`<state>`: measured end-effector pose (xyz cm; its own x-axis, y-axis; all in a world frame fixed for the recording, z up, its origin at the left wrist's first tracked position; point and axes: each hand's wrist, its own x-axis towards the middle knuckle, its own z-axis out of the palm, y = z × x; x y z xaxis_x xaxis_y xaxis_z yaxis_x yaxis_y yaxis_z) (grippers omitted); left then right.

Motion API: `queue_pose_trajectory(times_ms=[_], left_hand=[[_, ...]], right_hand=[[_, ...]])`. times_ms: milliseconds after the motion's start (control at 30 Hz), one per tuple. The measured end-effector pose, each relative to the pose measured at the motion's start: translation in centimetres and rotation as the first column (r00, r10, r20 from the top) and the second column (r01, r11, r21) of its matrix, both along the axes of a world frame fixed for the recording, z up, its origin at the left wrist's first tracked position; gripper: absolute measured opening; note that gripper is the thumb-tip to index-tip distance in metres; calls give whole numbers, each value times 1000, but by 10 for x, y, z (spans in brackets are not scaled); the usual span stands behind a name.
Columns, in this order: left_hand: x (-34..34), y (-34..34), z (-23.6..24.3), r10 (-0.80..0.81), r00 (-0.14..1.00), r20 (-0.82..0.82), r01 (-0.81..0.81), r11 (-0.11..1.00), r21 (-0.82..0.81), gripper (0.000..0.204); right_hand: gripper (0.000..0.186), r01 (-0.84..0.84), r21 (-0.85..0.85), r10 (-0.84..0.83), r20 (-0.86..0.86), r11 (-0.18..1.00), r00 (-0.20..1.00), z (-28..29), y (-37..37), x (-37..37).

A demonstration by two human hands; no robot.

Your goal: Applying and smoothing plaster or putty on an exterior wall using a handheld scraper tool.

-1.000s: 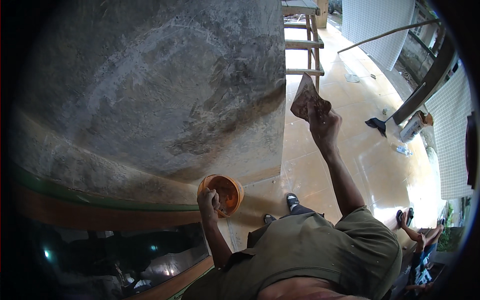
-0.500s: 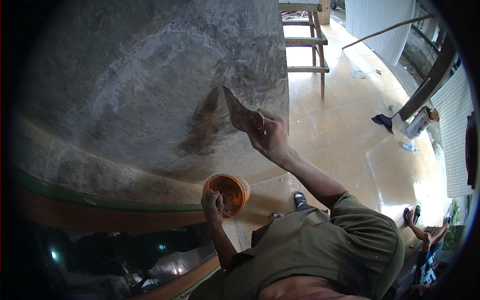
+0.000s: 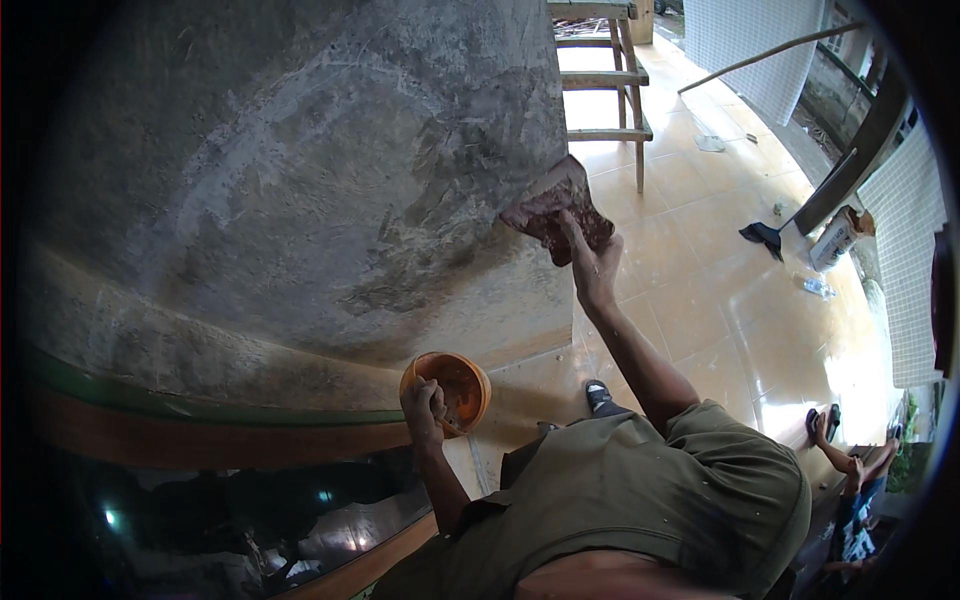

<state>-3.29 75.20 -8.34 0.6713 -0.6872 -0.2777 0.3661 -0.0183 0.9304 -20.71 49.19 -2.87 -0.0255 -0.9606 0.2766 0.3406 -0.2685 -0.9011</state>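
My right hand is raised and grips a flat brown plastering trowel, smeared with wet mortar, held against the right edge of the grey rendered wall. My left hand holds an orange bowl by its rim at waist height, close to the foot of the wall. The bowl's inside is coated with mortar.
A wooden ladder-like frame stands on the tiled floor past the wall's corner. A dark dustpan and a box lie to the right. Another person's feet show at lower right. My shoe is below.
My right hand swept the trowel left onto the wall face, then slid it back right to the wall's edge. The left hand and bowl stayed nearly still.
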Motion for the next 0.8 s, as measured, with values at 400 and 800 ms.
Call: queue_pose_trajectory(times_ms=[400,800], left_hand=[[-6,2,3,-12,1000,-18,12,1000,7,33],[-7,33,-4,5,998,-58,-7,999,-31,32]], right_hand=[[23,-251,363,216,136,897,967,0,24,-20],[22,-235,-295,326,314,926,892,162,1,-13]])
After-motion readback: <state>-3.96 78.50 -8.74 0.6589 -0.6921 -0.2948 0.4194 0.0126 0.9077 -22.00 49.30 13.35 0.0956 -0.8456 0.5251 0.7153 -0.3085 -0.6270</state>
